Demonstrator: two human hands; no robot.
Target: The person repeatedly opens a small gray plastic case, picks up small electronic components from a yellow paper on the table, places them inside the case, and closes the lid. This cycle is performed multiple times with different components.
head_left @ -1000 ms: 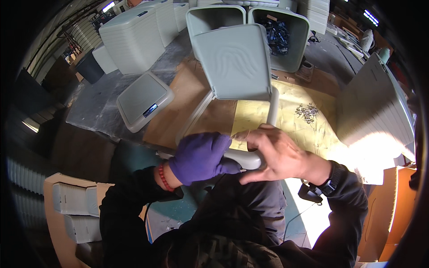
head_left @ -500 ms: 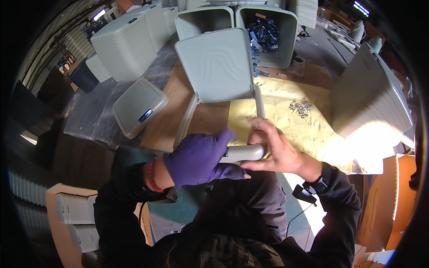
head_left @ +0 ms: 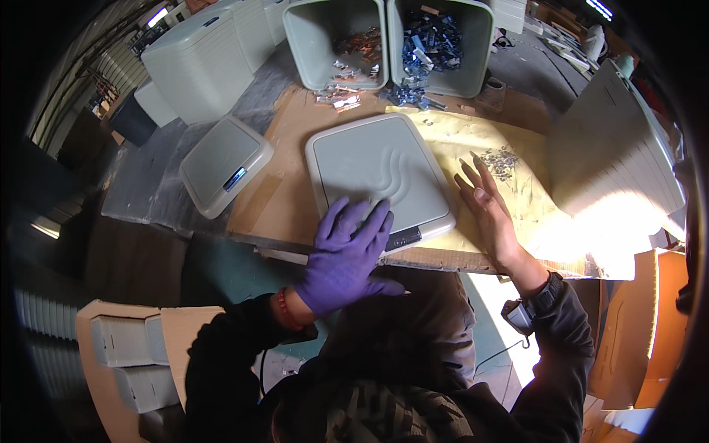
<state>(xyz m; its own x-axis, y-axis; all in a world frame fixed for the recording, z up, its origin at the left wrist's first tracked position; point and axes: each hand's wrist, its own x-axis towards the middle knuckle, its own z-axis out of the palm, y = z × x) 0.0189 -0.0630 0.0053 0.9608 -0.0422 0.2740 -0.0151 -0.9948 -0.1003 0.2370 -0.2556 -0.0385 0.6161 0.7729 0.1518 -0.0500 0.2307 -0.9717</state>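
Note:
A grey-green plastic lid with a pale rim and wavy relief lies flat on the bench, its flap down in its frame. A black latch piece sits at its near edge. My left hand, in a purple glove, rests its fingers on the lid's near part, spread and gripping nothing. To the right of the lid my bare right hand is raised over the yellow sheet, fingers stretched out and nothing in them. A small pile of tiny metal parts lies just beyond its fingertips.
Another lid lies left. At the back, one bin holds coppery pieces, another blue ones; some spill out. Stacked panels stand right, more stacks back left. Cardboard boxes flank me below the bench.
The raised flap has swung down into its frame, and the lid now lies farther onto the bench. My right hand has let go of its near edge and moved right; my left hand has opened.

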